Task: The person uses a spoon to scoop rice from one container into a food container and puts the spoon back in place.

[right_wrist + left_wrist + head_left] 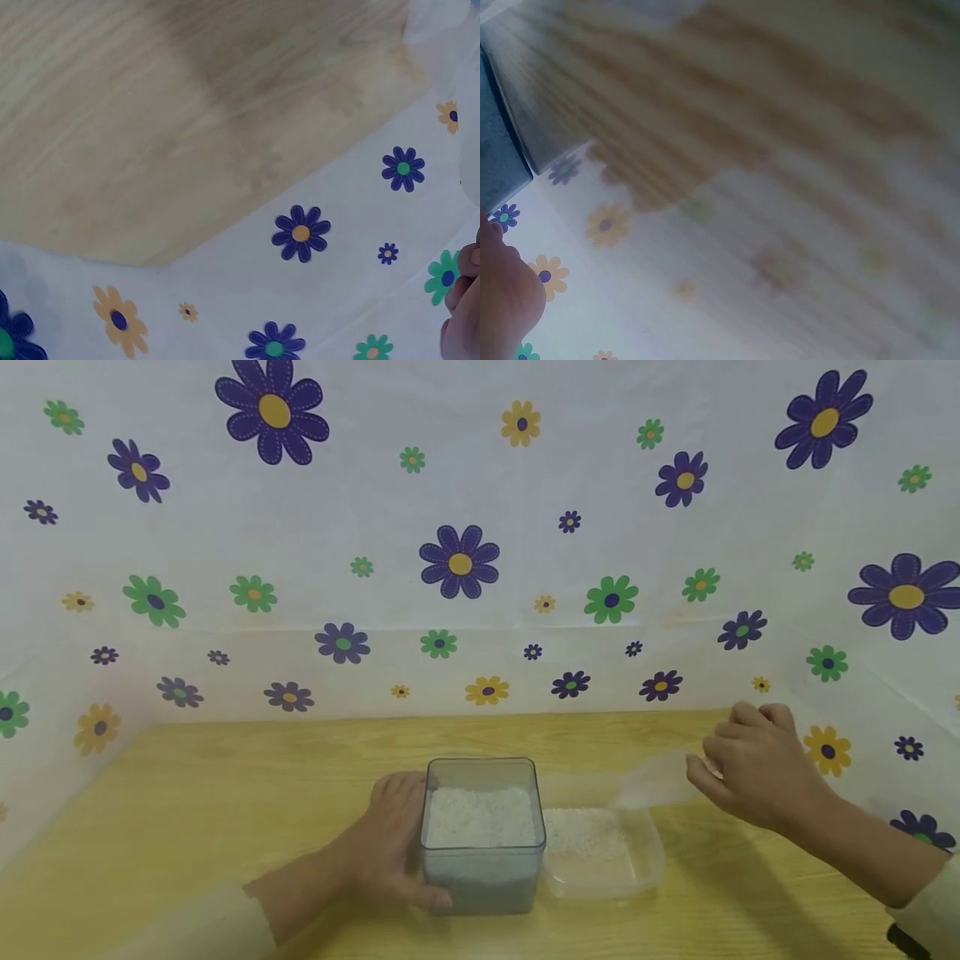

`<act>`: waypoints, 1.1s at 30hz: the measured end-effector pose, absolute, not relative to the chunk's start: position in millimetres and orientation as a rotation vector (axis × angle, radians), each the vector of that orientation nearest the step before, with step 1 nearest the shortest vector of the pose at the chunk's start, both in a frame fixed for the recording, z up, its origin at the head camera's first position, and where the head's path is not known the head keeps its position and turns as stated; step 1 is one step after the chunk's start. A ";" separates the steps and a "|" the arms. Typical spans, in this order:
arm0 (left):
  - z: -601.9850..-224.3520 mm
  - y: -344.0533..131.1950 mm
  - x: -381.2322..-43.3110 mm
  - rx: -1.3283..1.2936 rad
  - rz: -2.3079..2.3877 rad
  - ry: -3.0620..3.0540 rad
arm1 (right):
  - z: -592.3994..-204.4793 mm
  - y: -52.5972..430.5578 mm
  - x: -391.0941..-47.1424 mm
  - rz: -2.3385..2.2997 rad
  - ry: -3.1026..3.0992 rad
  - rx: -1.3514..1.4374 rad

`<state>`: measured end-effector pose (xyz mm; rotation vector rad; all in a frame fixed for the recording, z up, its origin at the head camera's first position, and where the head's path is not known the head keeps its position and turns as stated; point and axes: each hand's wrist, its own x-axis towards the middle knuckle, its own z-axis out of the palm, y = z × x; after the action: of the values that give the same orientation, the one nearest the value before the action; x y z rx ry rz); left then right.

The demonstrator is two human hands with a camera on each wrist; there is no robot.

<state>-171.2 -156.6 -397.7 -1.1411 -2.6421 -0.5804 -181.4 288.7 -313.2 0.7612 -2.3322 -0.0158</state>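
A grey container (pixel 482 883) and lower clear box (pixel 647 864), both holding white grains (pixel 480 818), stand adjacent, a translucent plastic piece (pixel 660 781) nearby.

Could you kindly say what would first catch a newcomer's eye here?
Probably the white cloth backdrop with purple and green flowers, behind everything. Then the transparent grey square container of white grains, front and centre, the left hand gripping its side. To its right sits a clear plastic tub, the right hand holding a translucent item nearby.

Blurred and cropped
Cannot clearly discern the translucent piece (pixel 660 779); in wrist views, see left hand (pixel 510 304) cropped at eight o'clock, right hand (pixel 465 315) at four.
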 end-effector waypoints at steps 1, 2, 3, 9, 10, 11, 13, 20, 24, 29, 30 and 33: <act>-398.2 -157.3 -170.3 -1.141 -0.574 -2.633 | -311.5 287.1 -183.3 -0.041 -2.267 0.805; -398.4 -157.7 -169.6 -1.141 -0.567 -2.624 | -309.8 285.4 -185.4 -0.061 -2.204 0.843; -398.6 -158.3 -168.9 -1.143 -0.566 -2.617 | -307.9 283.4 -187.4 -0.079 -2.145 0.877; -398.1 -158.9 -173.0 -1.146 -0.565 -2.622 | -289.5 271.2 -191.6 -0.094 -2.004 0.931; -398.2 -158.9 -173.4 -1.148 -0.565 -2.624 | -286.6 268.9 -191.6 -0.086 -2.000 0.930; -398.3 -158.8 -173.6 -1.150 -0.561 -2.625 | -283.7 266.4 -191.6 -0.072 -1.996 0.926; -398.3 -158.7 -173.6 -1.154 -0.565 -2.633 | -278.0 261.5 -191.4 -0.054 -1.996 0.920; -397.6 -158.7 -171.2 -1.156 -0.564 -2.653 | -259.3 239.1 -191.0 0.040 -1.916 0.940; -395.9 -158.5 -170.0 -1.149 -0.574 -2.660 | -249.3 221.7 -190.7 0.109 -1.852 0.974; -396.7 -158.9 -170.0 -1.139 -0.578 -2.660 | -241.7 196.5 -187.8 0.159 -1.837 1.025; -397.2 -159.1 -170.2 -1.138 -0.577 -2.661 | -241.4 191.0 -187.0 0.162 -1.840 1.039; -398.6 -159.6 -170.6 -1.139 -0.570 -2.657 | -243.2 173.6 -183.7 0.160 -1.857 1.081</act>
<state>-170.6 -159.6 -398.6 -1.1390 -2.6574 -0.5704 -183.7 173.6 -243.2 1.0811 -1.8575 0.1598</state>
